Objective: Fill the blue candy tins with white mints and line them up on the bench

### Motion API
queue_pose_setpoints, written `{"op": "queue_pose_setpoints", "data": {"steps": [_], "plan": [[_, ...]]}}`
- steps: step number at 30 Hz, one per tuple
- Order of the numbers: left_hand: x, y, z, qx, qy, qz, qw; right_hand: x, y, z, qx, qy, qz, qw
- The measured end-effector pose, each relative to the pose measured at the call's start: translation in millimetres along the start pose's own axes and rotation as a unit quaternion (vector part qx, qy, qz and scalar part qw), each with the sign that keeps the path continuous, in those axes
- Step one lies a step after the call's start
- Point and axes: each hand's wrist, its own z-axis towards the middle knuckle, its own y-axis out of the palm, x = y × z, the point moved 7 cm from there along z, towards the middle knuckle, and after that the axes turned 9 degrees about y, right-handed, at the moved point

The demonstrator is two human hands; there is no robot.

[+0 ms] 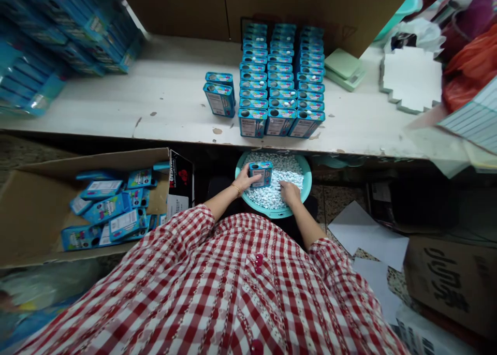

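Red-checked sleeves (pixel 186 236) are reaching forward over the lap. Left hand (pixel 245 179) is lying spread across the near-left corner of a blue tin (pixel 261 174), pressing it down onto white mints (pixel 279 194). The tin's long axis is running roughly left to right, slightly tilted, inside a teal basin (pixel 306 181). Right hand (pixel 290 193) is resting palm-down among the mints, fingers curled; any pinch cannot be told. Beside the basin, a cardboard box (pixel 27 225) is holding loose tins (pixel 104 210). Along the surface (pixel 116 106), near its front edge, tins (pixel 281 80) are standing in rows, and a green scale (pixel 344 70) is sitting toward the back.
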Motion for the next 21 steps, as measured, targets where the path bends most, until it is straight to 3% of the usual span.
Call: {"op": "queue_pose_setpoints", "data": {"steps": [2,5,10,15,21], "plan": [[9,-1.1,-3,-0.010,0.010,-0.008,1.000,4,-1,5,-0.001,-0.008,0.049,0.999],[29,-19.8,-8,0.000,0.058,0.022,0.998,15,-11,5,-0.003,-0.028,0.095,0.995],[45,-49.5,-12,0.020,0.121,0.184,0.975,23,-43,-6,0.002,-0.067,0.164,0.984],[42,-32.8,-9,-0.009,0.125,0.279,0.952,1,-87,-24,-0.005,-0.146,0.193,0.970],[50,-2.9,-8,-0.056,0.179,0.327,0.926,-50,-120,-44,-0.003,-0.135,-0.066,0.989]]}}
